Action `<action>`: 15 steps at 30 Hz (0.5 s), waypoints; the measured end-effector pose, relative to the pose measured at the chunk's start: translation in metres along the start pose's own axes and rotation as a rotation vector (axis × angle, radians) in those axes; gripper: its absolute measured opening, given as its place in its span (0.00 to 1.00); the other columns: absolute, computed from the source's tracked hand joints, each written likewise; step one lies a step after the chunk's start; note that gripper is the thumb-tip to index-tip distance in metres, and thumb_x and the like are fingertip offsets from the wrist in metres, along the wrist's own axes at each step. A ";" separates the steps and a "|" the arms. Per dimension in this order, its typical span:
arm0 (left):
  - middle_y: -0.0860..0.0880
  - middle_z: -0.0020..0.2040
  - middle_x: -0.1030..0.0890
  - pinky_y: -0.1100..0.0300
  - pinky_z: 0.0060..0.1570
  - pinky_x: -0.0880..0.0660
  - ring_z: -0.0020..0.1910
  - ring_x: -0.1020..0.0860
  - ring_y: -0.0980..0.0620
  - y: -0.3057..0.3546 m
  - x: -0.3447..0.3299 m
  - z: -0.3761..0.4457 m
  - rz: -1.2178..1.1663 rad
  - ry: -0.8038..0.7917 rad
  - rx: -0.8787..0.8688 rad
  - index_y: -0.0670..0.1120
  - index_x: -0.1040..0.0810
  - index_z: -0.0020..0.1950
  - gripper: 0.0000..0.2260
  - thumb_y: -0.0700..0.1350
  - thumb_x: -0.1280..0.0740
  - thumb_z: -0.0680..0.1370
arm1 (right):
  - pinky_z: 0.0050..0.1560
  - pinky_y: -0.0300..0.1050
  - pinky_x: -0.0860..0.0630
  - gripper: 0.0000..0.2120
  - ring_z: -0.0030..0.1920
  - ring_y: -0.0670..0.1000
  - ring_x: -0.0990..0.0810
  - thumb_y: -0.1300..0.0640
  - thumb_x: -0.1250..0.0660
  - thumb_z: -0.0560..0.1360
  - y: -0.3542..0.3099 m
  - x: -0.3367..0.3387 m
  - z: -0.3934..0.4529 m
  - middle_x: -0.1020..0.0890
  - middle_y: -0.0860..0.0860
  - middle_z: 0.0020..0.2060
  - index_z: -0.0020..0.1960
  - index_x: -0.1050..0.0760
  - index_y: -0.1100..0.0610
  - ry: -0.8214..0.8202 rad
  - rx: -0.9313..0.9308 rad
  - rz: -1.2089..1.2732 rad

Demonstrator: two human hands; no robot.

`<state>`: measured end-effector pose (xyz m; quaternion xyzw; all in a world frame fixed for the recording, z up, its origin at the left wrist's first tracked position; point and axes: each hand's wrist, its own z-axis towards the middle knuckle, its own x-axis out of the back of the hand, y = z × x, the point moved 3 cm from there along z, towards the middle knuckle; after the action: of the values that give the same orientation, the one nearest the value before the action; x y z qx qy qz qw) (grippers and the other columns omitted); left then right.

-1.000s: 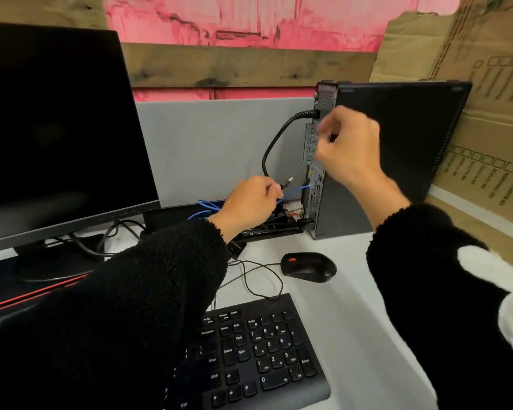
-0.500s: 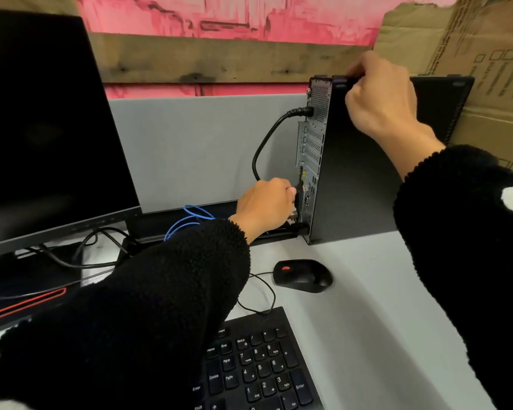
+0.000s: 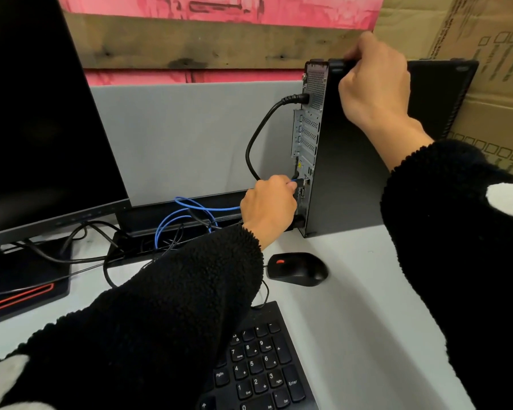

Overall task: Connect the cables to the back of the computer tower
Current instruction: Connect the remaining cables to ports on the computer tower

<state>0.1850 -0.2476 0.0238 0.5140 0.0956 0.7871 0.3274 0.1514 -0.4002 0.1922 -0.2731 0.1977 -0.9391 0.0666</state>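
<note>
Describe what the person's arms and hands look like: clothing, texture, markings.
Both arms wear black, fluffy, fleece-like sleeves that end at the wrists. The left sleeve has a white patch near the lower left edge of the view; the right sleeve has a white patch at the right edge. The left hand and the right hand are bare: no gloves, and no rings or watch visible.

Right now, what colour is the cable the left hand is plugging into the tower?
Blue cable, clearest in the head view.

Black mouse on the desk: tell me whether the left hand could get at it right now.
Probably not at once: the left hand pinches the blue cable plug, though nothing blocks the mouse.
</note>
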 end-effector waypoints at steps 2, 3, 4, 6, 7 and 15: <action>0.45 0.46 0.16 0.49 0.45 0.23 0.47 0.20 0.38 0.000 -0.001 0.000 0.007 0.016 0.009 0.50 0.17 0.52 0.14 0.54 0.41 0.84 | 0.54 0.56 0.24 0.17 0.59 0.60 0.23 0.64 0.45 0.77 0.001 -0.001 0.000 0.18 0.55 0.57 0.61 0.23 0.57 0.006 0.003 0.004; 0.45 0.46 0.16 0.50 0.44 0.24 0.46 0.19 0.38 0.001 -0.002 0.001 0.019 0.021 0.016 0.49 0.17 0.52 0.15 0.54 0.41 0.84 | 0.53 0.55 0.24 0.17 0.59 0.60 0.23 0.64 0.45 0.77 0.001 -0.001 -0.001 0.19 0.55 0.57 0.61 0.23 0.57 0.008 0.008 0.004; 0.45 0.45 0.17 0.51 0.42 0.26 0.45 0.19 0.39 0.001 -0.002 0.002 0.028 0.028 0.022 0.48 0.17 0.51 0.15 0.54 0.41 0.84 | 0.53 0.55 0.24 0.17 0.59 0.60 0.23 0.64 0.45 0.77 0.001 -0.002 -0.001 0.19 0.55 0.57 0.61 0.23 0.57 0.011 0.016 0.007; 0.45 0.42 0.17 0.52 0.40 0.26 0.43 0.19 0.40 0.002 -0.001 0.004 0.025 0.028 0.029 0.47 0.18 0.48 0.16 0.55 0.40 0.84 | 0.53 0.57 0.24 0.17 0.59 0.60 0.23 0.64 0.45 0.77 0.002 -0.003 0.000 0.18 0.55 0.56 0.60 0.23 0.57 0.020 0.027 0.012; 0.46 0.42 0.17 0.52 0.40 0.24 0.42 0.19 0.40 0.002 -0.001 0.004 0.016 0.024 0.034 0.47 0.18 0.47 0.16 0.55 0.39 0.84 | 0.52 0.56 0.24 0.17 0.58 0.60 0.23 0.64 0.45 0.76 0.002 -0.004 0.001 0.18 0.55 0.56 0.60 0.24 0.57 0.021 0.029 0.011; 0.49 0.40 0.17 0.54 0.40 0.27 0.42 0.21 0.43 0.000 0.001 0.004 -0.093 -0.024 0.034 0.49 0.17 0.44 0.13 0.51 0.37 0.82 | 0.51 0.56 0.26 0.17 0.59 0.61 0.23 0.64 0.46 0.76 0.005 -0.005 0.000 0.19 0.57 0.57 0.60 0.24 0.58 0.031 0.025 0.006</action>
<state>0.1883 -0.2480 0.0268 0.5241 0.1289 0.7629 0.3559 0.1555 -0.4032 0.1880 -0.2569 0.1879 -0.9454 0.0696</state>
